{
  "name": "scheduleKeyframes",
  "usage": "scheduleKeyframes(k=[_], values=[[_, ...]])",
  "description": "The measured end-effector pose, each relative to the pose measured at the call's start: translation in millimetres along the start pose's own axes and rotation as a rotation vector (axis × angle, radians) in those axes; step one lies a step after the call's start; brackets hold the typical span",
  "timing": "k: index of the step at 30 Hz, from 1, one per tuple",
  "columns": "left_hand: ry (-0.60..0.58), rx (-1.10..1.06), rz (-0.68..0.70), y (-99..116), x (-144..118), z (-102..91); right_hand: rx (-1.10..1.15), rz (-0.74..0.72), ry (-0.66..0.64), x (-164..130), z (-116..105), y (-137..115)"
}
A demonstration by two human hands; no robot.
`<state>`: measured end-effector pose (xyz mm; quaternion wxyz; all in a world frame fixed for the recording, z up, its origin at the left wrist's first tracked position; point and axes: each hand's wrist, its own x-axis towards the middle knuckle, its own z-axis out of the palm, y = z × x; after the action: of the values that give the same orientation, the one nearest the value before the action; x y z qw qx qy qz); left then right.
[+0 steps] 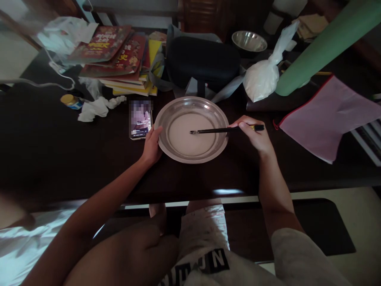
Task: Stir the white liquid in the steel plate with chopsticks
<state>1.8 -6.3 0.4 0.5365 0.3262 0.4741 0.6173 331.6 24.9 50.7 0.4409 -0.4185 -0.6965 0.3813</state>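
Note:
A wide metal bowl (pixel 190 159) rests on the dark table in front of me, holding a pale whitish layer (pixel 186 143) that could be liquid or powder. My left hand (pixel 152 146) grips the bowl's left rim, thumb over the edge and fingers beneath. In my right hand (pixel 254 134) is a pair of black chopsticks (pixel 217 130), held almost level across the right rim. Their tips reach the middle of the bowl and touch or hover just over the pale contents. A lit phone (pixel 141 119) lies just beyond my left hand.
Crumpled tissue (pixel 97 109) and a small jar (pixel 70 101) sit left of the phone. Stacked books (pixel 116 51), a black case (pixel 204 59) and a second metal bowl (pixel 249 41) stand behind. A tied white bag (pixel 262 81), green tube (pixel 324 47) and pink pouch (pixel 324 119) are on the right.

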Motion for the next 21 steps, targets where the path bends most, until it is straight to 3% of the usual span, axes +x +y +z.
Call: scheduleKeyframes(k=[3, 7, 12, 17, 21], values=[[0.011, -0.003, -0.007, 2.6, -1.1, 1.7, 0.025, 0.008, 0.047, -0.4, 0.2, 0.7], [0.012, 0.001, -0.003, 3.1, -1.5, 2.9, -0.002, 0.006, -0.076, -0.2, 1.4, 1.2], [0.012, 0.007, -0.012, 2.3, -1.2, 1.6, 0.019, -0.008, 0.045, -0.1, -0.3, 1.6], [0.01, -0.002, 0.0, 1.4, -0.6, 0.8, 0.001, 0.003, -0.068, -0.2, 0.5, 0.8], [0.008, -0.002, -0.009, 1.2, -0.5, 0.7, 0.012, -0.006, 0.031, -0.3, 0.2, 1.6]])
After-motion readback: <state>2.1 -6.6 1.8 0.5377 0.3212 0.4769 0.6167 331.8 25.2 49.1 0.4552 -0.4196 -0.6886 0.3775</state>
